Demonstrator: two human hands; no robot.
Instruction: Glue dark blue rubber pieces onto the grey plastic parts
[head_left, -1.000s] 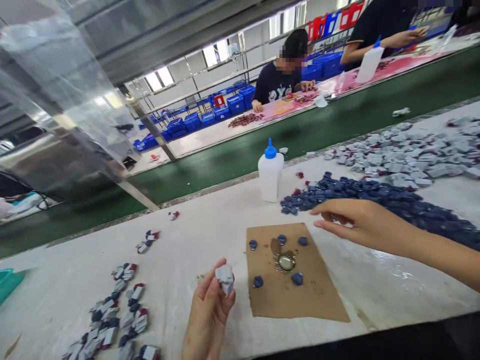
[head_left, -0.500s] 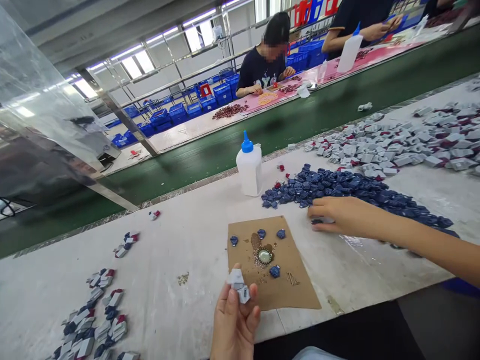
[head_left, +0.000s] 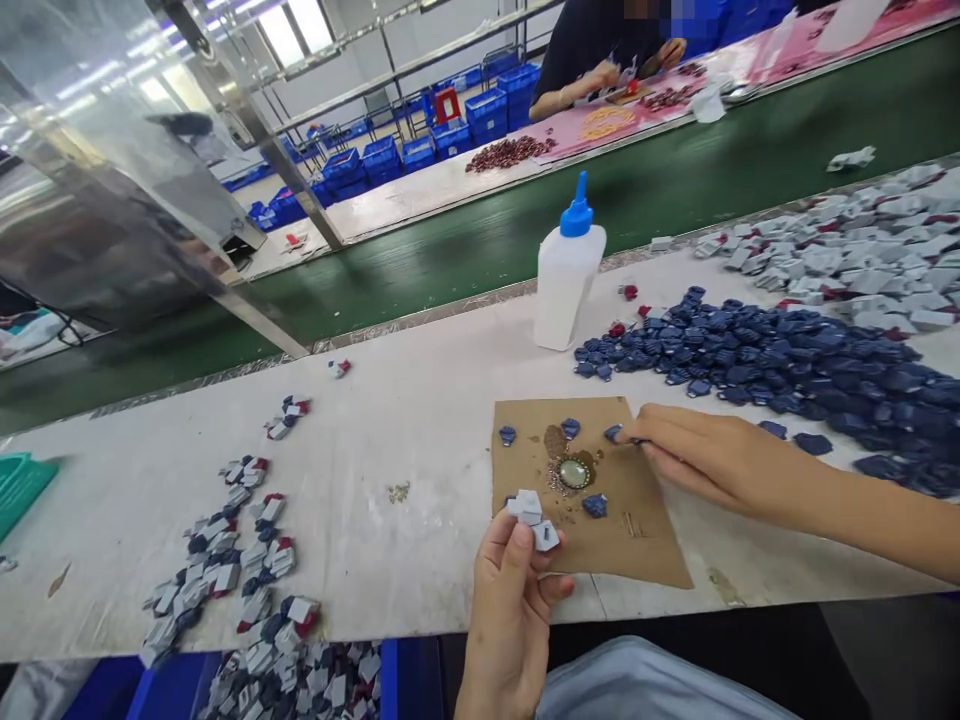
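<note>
My left hand (head_left: 514, 600) pinches a light grey plastic part (head_left: 527, 507) above the near left edge of a brown cardboard sheet (head_left: 652, 555). My right hand (head_left: 697, 455) is closed at the sheet's far right corner; something small and dark shows at its fingertips, too hidden to name. Its tip reaches a navy plastic piece (head_left: 613, 433) there. More navy pieces lie on the sheet, one of them (head_left: 595, 505) near the middle. A round dish (head_left: 574, 473) holding clear liquid stands among wet stains, with several thin pins (head_left: 631, 525) to its right.
A white bottle with a blue nozzle (head_left: 570, 270) stands behind the sheet. Heaps of navy pieces (head_left: 765, 345) and grey parts (head_left: 885, 250) lie right. Assembled pieces (head_left: 217, 540) spread left, above a blue bin (head_left: 388, 680). Across the green conveyor (head_left: 420, 265) a person works.
The view has shifted. My right hand has moved from beside the navy heap to the cardboard's far right corner. My left hand still holds the grey part, now turned slightly.
</note>
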